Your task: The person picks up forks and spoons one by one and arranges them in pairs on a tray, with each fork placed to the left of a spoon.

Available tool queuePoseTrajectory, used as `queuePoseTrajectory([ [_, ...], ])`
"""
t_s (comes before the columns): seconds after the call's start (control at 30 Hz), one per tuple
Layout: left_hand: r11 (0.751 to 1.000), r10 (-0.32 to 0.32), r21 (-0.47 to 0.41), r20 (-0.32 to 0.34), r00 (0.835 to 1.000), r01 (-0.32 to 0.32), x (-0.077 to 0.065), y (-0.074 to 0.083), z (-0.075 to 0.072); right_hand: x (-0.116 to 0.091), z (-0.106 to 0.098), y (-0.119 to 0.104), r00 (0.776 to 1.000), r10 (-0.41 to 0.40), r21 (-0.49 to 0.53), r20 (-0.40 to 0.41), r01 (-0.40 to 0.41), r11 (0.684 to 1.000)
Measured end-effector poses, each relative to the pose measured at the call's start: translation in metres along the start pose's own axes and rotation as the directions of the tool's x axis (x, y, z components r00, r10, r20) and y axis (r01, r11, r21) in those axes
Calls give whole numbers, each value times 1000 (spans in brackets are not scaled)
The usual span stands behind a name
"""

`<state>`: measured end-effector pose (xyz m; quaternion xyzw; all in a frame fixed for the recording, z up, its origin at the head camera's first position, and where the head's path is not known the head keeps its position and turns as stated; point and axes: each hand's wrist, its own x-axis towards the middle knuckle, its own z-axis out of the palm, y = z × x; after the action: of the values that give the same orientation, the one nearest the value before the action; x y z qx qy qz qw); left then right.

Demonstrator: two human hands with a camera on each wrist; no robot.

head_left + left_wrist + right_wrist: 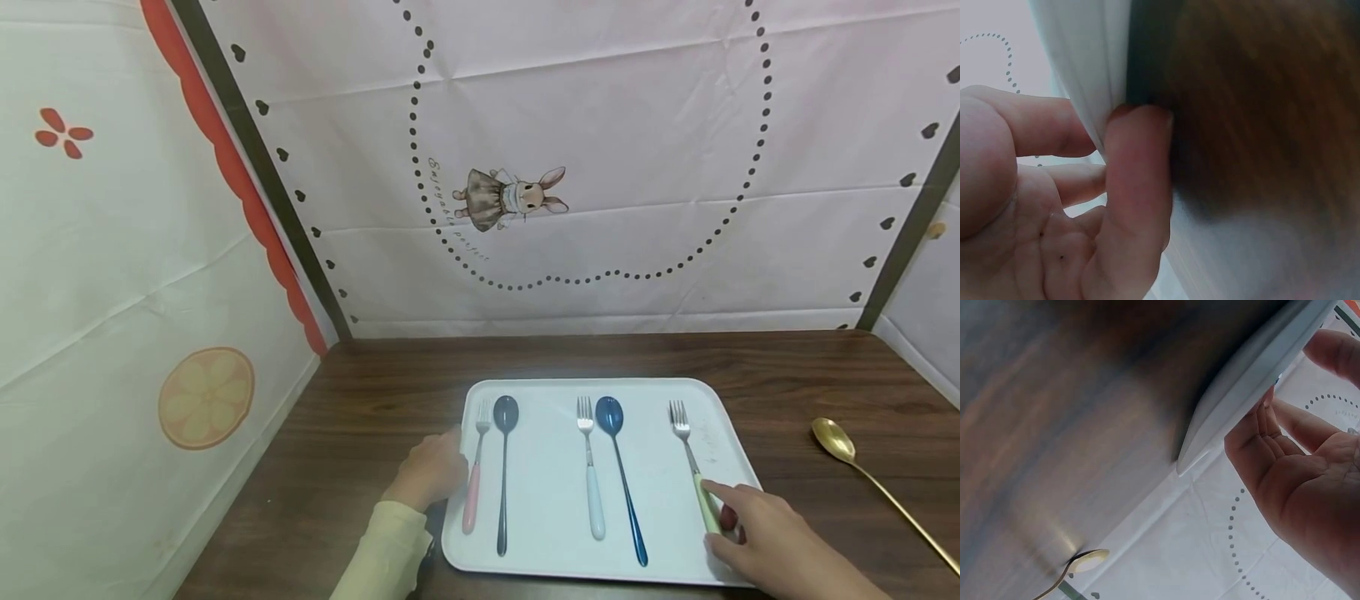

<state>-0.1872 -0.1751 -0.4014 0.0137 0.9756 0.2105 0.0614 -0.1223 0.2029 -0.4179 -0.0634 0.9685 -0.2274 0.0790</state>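
A white rectangular tray lies on the dark wooden table. My left hand grips its left rim, with fingers against the tray's edge in the left wrist view. At the tray's right side, my right hand pinches the green handle of a fork; its tines point away from me. In the right wrist view that hand is beside the tray's rim, and the fork is hidden. Left on the tray are a pink-handled fork and a dark spoon. Mid-tray lie a light-blue-handled fork and a blue spoon.
A long gold spoon lies on the table, right of the tray. Printed white cloth walls enclose the table at the back and both sides.
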Motion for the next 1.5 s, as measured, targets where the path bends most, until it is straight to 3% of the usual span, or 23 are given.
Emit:
queuePoseTrajectory([
  [0.27, 1000, 10, 0, -6, 1000, -10, 1, 0, 0, -1, 0, 3, 997, -58, -12, -44, 57, 998],
  [1.13, 1000, 1, 17, -2, 1000, -1, 0, 0, 0, 1, 0, 2, 1000, -16, 12, -1, 16, 1000],
  [1.5, 1000, 10, 2, 0, 1000, -10, 0, 0, 0, -3, -5, 3, 1000, -12, -6, -20, 12, 1000],
])
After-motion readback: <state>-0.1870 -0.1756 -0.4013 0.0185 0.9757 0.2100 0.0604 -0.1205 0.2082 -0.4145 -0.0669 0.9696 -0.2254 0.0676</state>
